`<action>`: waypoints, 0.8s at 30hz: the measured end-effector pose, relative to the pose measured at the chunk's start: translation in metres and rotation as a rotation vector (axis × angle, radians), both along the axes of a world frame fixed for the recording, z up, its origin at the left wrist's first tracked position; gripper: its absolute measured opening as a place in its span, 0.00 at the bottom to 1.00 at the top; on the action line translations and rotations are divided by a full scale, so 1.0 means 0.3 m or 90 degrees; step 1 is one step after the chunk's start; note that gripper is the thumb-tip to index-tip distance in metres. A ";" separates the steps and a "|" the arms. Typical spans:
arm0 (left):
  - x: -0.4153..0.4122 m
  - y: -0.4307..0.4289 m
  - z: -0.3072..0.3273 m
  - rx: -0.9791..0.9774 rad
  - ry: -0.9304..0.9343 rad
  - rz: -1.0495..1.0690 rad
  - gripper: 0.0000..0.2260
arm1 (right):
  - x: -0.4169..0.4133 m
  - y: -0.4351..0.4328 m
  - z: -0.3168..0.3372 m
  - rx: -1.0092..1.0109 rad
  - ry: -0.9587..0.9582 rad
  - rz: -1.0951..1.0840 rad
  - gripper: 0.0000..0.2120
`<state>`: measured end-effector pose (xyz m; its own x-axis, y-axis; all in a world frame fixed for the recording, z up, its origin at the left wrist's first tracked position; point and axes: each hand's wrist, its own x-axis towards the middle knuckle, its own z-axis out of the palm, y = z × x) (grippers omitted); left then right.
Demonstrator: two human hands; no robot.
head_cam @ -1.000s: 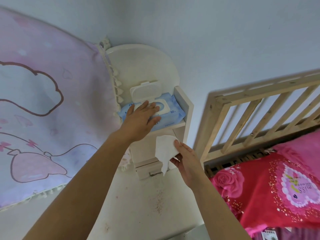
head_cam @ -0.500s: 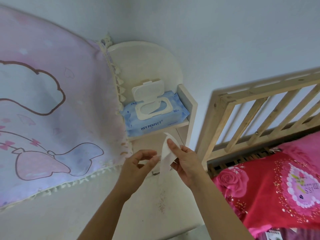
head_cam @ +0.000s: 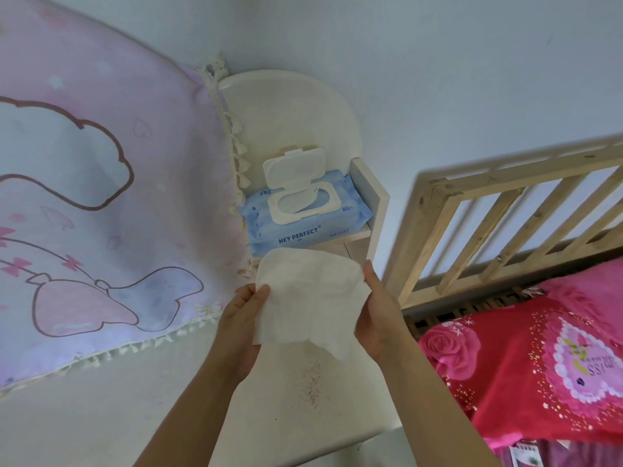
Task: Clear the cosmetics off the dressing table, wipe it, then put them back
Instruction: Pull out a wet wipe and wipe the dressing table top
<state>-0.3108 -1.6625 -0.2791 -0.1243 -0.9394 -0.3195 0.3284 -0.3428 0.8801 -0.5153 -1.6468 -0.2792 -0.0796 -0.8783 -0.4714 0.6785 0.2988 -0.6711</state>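
Wipe (head_cam: 308, 298) first: where is it, and what have the hands got?

I have it spread between both hands, held up over the surface (head_cam: 269, 429). My left hand (head_cam: 241, 318) pinches its left edge, thumb over the front. My right hand (head_cam: 377, 315) grips the right edge. The hands are apart, with the sheet stretched between them and its lower corner hanging loose.

How will it handle?

Very light and quite limp, I judge: it sags and crumples wherever it isn't held. It is probably damp, given the wet-wipe pack behind it, so it may cling to itself and to my fingers. It could tear under a hard pull, so I'd keep the tension gentle.

Where would you hold it for wiping?

I'd fold it into a pad and press it under the flat fingers of one hand. Held by an edge, it would bunch up and drag.

What lies around it?

Directly below is a patch of reddish specks (head_cam: 313, 382) on the surface. Beyond the wipe, the blue pack (head_cam: 303, 230) lies on a small shelf (head_cam: 350, 236), its lid (head_cam: 293, 170) flipped open. A pink printed cloth (head_cam: 101, 197) is draped on the left. A wooden bed rail (head_cam: 505, 210) and a red blanket (head_cam: 539, 365) are on the right.
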 end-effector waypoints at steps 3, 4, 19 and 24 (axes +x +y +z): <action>-0.005 0.005 0.003 -0.016 -0.034 0.021 0.07 | -0.014 0.001 -0.007 0.038 0.002 -0.006 0.30; -0.009 0.007 0.004 -0.022 -0.047 0.028 0.07 | -0.019 -0.002 -0.011 0.051 0.024 -0.008 0.32; -0.018 0.024 0.011 0.003 -0.024 0.012 0.16 | -0.082 0.039 -0.051 -0.102 0.285 -0.026 0.09; -0.037 0.040 -0.016 0.021 0.064 -0.042 0.12 | -0.051 0.047 -0.062 -0.020 0.357 -0.079 0.13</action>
